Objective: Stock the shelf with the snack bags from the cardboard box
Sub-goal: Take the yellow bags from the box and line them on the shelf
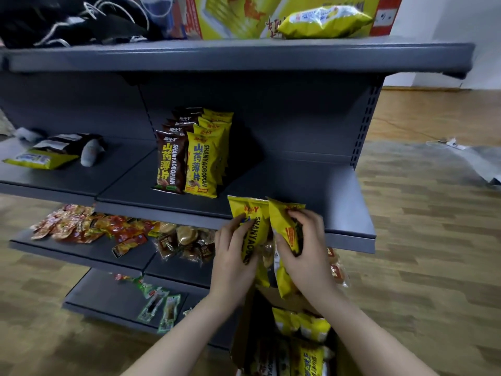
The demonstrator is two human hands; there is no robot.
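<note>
- Fingers of the left hand and right hand pinch yellow yam-chip bags.
- Two rows stand on the middle shelf at eleven o'clock.
- At six o'clock, cardboard box holds plenty more (job partly done).

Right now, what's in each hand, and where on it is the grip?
The left hand grips a yellow snack bag around its middle. The right hand grips a second yellow bag by its lower half. More bags may be bunched beneath; unclear.

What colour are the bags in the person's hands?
Yellow bags, with blue and red print; seen in the head view.
</note>
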